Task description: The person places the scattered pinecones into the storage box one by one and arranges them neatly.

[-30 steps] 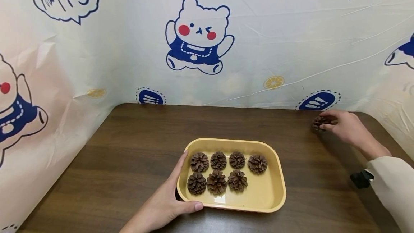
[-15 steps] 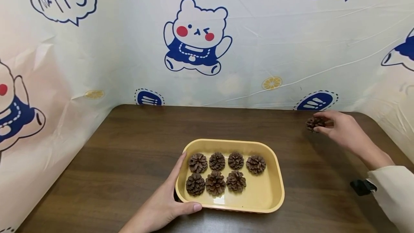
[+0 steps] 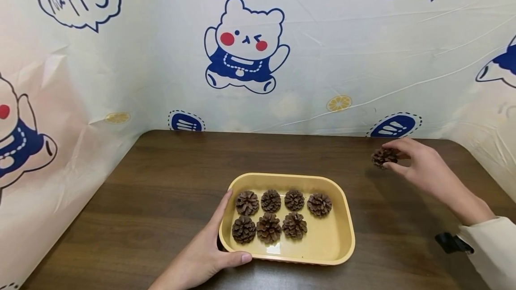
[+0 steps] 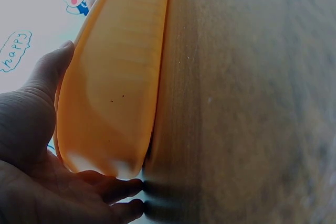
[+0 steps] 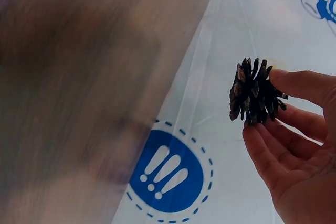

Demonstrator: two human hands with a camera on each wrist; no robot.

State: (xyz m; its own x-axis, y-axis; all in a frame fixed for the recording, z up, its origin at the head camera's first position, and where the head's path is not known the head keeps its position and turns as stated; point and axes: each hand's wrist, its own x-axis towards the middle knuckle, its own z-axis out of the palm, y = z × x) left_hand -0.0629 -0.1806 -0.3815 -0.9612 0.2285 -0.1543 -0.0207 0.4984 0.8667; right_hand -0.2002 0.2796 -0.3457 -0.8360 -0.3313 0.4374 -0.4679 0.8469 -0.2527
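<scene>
Between the thumb and fingertips of my right hand [image 3: 429, 167] a brown pine cone [image 3: 384, 158] is pinched, held above the back right of the table. The right wrist view shows this pine cone [image 5: 255, 92] side-on, its scales spread. My left hand [image 3: 203, 247] grips the left end of a yellow plastic tray [image 3: 326, 249], thumb at the front rim and fingers along the left side. From the left wrist, the tray's outer wall [image 4: 113, 77] fills the space by the thumb. Several pine cones [image 3: 269, 227] lie in the tray in two rows, the front row ending short of the right side.
A dark wooden table [image 3: 181, 160] carries the tray near its front. Behind and beside it hangs a pale sheet [image 3: 322, 35] printed with bears. A black strap [image 3: 453, 243] shows at the right sleeve [image 3: 489, 245].
My right hand has lifted the pine cone off the table and carried it a little to the left. The left hand and the tray stay in place.
</scene>
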